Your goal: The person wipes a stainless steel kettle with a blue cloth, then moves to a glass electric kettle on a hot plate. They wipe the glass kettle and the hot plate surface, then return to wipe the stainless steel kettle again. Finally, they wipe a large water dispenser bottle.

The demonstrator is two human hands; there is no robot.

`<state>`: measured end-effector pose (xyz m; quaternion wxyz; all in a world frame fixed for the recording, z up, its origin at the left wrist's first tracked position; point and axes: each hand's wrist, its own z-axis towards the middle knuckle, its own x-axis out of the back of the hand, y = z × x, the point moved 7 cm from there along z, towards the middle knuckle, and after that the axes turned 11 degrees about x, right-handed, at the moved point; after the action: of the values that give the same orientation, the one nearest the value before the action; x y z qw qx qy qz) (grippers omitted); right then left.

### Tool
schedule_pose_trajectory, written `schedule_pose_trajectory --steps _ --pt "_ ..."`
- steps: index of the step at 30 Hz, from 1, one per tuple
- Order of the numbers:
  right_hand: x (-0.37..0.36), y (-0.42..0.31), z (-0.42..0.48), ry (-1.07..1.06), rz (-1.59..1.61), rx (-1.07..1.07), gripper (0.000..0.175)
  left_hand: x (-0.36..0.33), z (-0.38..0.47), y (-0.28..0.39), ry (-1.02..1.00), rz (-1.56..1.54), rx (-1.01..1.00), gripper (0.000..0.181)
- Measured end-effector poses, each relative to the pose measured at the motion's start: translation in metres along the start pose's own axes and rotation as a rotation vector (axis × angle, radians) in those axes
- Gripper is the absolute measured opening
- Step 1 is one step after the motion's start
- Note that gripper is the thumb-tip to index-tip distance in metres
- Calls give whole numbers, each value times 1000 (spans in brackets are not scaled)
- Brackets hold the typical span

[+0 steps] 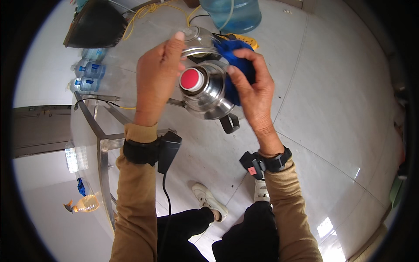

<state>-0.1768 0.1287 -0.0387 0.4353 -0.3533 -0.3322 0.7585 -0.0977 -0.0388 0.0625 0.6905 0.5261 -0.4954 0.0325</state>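
Observation:
My left hand point(160, 70) grips the edge of a shiny dome-shaped lid point(200, 37) with a metal rim, its thumb on the near side. My right hand point(257, 83) holds a crumpled blue cloth point(240, 62) pressed against the lid's right side. Just below the lid stands an upright stainless steel vacuum flask point(209, 103). A red-topped white stopper point(191, 79) sits in its mouth, and a black handle point(229, 123) juts towards me. Part of the flask's right side is hidden by the cloth. A dark object under the lid is mostly covered.
A large blue water jug point(235, 16) stands behind a yellow power strip point(244, 41). Yellow cable point(144, 11) lies coiled near a dark bin-like object point(96, 24). To the left are several water bottles point(90, 70), a metal-framed table point(103, 137) and an orange-capped spray bottle point(86, 203).

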Motion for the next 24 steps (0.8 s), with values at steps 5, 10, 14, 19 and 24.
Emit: schedule_pose_trajectory --steps 5,10,14,19,24 --pt "-16 -23 -17 -178 -115 246 29 -1 2 2 33 -45 -30 61" --pt "17 4 -44 -47 -343 254 25 -1 1 -1 20 -63 13 61" --pt "33 28 -48 -76 -210 -131 29 -1 0 3 3 -44 -19 63" --pt "13 -27 -32 -225 -326 307 38 0 0 4 -1 -1 -8 65" --pt "-12 -22 -26 -338 -448 338 44 -1 3 3 -7 -2 -40 66"
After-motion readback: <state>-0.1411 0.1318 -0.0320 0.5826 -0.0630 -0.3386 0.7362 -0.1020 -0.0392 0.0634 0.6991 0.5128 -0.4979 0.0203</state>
